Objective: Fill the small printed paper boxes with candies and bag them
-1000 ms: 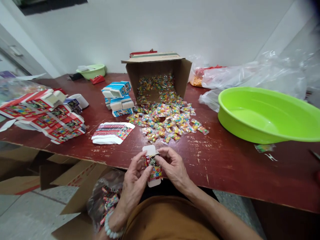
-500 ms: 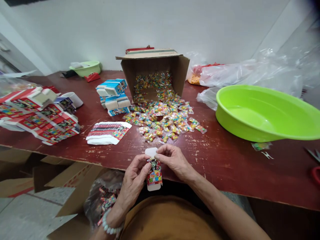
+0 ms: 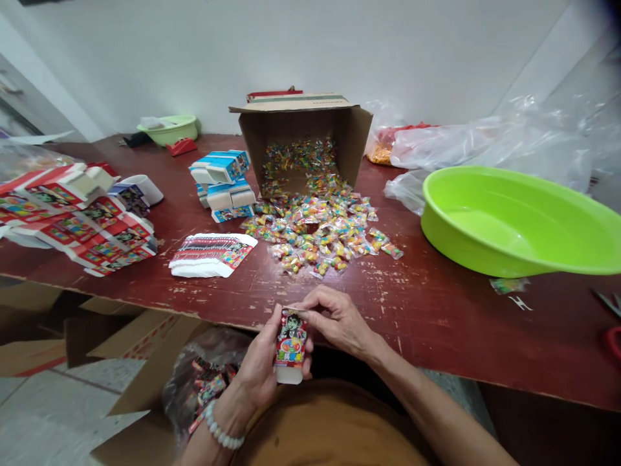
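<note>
My left hand (image 3: 262, 366) is wrapped round a small printed candy box (image 3: 291, 340), red with a cartoon figure, held just off the table's front edge. A white flap sticks out at its lower end. The fingers of my right hand (image 3: 337, 320) pinch at the box's top end, where the flap is mostly hidden. Beyond my hands lies a heap of clear candy packets (image 3: 323, 233), spilling from a cardboard carton (image 3: 359, 145) on its side. A stack of flat red box blanks (image 3: 211, 255) rests to the left of the heap.
On the left stand bundled red boxes (image 3: 101, 236) and bundled blue boxes (image 3: 223, 188). A large green basin (image 3: 485, 249) fills the right side, with scissors (image 3: 609, 323) near it. Plastic bags (image 3: 451, 145) lie behind. Below the table's left edge are open cartons (image 3: 140, 362) and a bag of wrappers (image 3: 208, 382).
My left hand has shifted its hold to wrap round the box, its fingers now showing at the right side. The upper white flap, upright before, is now folded over under my right fingers.
</note>
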`<state>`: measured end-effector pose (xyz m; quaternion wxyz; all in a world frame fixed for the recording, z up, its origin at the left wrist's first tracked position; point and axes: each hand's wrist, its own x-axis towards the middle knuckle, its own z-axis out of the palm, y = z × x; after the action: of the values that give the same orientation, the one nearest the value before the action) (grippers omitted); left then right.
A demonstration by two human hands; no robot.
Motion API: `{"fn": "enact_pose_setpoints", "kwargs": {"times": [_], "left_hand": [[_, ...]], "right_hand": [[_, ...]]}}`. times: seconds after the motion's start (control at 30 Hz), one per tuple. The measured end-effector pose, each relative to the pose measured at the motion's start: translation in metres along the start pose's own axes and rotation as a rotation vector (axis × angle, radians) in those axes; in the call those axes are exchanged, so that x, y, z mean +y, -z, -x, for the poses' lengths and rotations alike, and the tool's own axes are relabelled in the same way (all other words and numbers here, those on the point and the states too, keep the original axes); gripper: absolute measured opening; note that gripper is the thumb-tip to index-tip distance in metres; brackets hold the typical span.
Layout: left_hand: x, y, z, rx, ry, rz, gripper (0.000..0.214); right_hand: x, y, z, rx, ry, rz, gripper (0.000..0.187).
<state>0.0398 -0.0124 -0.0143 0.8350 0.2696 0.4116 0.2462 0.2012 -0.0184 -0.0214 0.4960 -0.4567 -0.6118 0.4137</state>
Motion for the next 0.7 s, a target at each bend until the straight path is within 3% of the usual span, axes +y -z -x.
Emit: {"fn": "enact_pose_setpoints", "kwargs": {"times": [0.07,0.17,0.27,0.53,0.63,0.7], "left_hand": [[-0.002,-0.001,-0.003,0.049,-0.051,-0.030,0.047],[-0.005,-0.004,-0.006,0.105,-0.155,-0.106,0.048],[-0.007,-0.006,-0.007,0.113,-0.210,-0.194,0.053],[-0.010,0.005,-0.009,0.058,-0.231,-0.329,0.064],[-0.012,0.012,-0.011,0.042,-0.288,-0.384,0.061],[-0.013,0.015,-0.012,0.043,-0.303,-0.393,0.058]], "right_hand": [[-0.004,0.002,-0.001,-0.011,0.057,0.109,0.021],[-0.008,0.003,-0.004,0.024,-0.019,0.145,0.022],[-0.008,0.003,-0.008,-0.015,-0.149,0.049,0.013],[-0.010,-0.002,-0.013,-0.019,-0.416,-0.291,0.016],[-0.006,-0.004,-0.012,-0.008,-0.412,-0.309,0.019],[-0.003,-0.003,-0.010,-0.032,-0.338,-0.262,0.019]]}}
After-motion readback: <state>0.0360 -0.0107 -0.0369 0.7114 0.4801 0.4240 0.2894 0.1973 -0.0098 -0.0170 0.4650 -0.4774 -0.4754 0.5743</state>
